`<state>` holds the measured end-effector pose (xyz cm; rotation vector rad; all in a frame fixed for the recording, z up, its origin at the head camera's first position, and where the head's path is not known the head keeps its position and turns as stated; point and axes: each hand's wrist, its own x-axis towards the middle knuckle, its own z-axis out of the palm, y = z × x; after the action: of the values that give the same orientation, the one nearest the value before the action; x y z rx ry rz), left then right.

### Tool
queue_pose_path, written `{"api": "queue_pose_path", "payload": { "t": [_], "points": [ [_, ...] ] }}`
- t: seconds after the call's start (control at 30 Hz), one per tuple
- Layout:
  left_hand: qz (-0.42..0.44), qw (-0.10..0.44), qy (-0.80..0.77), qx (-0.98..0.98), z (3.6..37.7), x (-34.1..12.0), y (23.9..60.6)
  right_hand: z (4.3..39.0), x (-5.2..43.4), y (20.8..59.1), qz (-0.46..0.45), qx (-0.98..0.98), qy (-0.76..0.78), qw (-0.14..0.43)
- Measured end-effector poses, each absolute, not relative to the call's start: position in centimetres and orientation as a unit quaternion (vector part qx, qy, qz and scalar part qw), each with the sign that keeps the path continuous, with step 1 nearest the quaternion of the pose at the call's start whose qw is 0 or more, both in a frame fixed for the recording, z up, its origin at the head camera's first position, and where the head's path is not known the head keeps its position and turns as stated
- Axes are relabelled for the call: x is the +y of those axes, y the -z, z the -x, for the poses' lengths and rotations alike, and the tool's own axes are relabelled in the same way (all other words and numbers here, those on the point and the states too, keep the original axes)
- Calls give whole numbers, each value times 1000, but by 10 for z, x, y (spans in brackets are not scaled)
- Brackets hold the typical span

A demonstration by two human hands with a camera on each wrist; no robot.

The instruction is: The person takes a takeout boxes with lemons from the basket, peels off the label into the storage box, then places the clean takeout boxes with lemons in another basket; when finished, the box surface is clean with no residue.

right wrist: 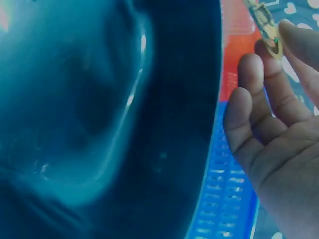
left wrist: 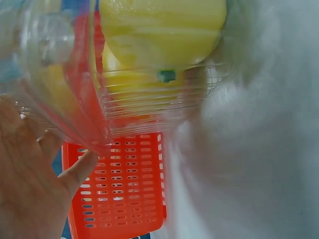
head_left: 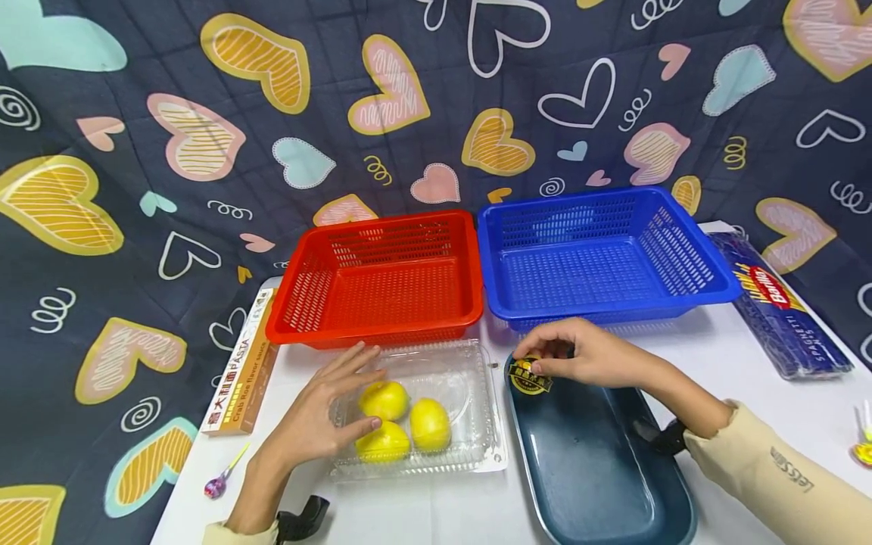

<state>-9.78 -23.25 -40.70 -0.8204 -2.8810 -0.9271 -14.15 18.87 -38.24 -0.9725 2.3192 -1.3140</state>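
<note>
A clear plastic clamshell box (head_left: 463, 393) holds three yellow lemons (head_left: 429, 424) on the white table. My left hand (head_left: 341, 401) rests on the box's left side with straight, spread fingers, the thumb against its near edge. In the left wrist view the left hand (left wrist: 35, 184) touches the clear box (left wrist: 94, 109), with a lemon (left wrist: 159, 30) behind the plastic. My right hand (head_left: 565, 354) pinches a round black-and-gold sticker (head_left: 529, 377) over the far end of a dark blue tray (head_left: 599, 462). The right wrist view shows the sticker (right wrist: 266, 25) between the fingertips (right wrist: 294, 35), beside the tray (right wrist: 99, 114).
A red basket (head_left: 381, 280) and a blue basket (head_left: 599, 253) stand side by side at the back, both bare inside. A pasta box (head_left: 241, 367) lies at the left edge and a blue spaghetti bag (head_left: 777, 303) at the right. A lollipop (head_left: 216, 484) lies front left.
</note>
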Motion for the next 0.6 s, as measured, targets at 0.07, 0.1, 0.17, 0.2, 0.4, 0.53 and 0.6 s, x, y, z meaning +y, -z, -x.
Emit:
{"api": "queue_pose_path", "payload": {
  "t": [0.07,0.1,0.17,0.2,0.4,0.53,0.6],
  "points": [
    [261,3,299,-918,98,-234,408,141,192,386,339,808,454,160],
    [261,3,301,-917,98,-234,408,141,194,387,339,808,452,165],
    [259,1,304,-917,99,-235,408,141,197,389,336,809,448,177],
    [259,0,305,-916,99,-234,409,141,198,390,336,809,446,184],
    [259,-4,309,-915,99,-235,408,140,200,395,342,808,424,223],
    [262,-3,308,-915,100,-236,408,140,199,401,341,809,414,240],
    [261,-3,307,-915,100,-236,408,140,199,403,338,810,411,247]
  ]
}}
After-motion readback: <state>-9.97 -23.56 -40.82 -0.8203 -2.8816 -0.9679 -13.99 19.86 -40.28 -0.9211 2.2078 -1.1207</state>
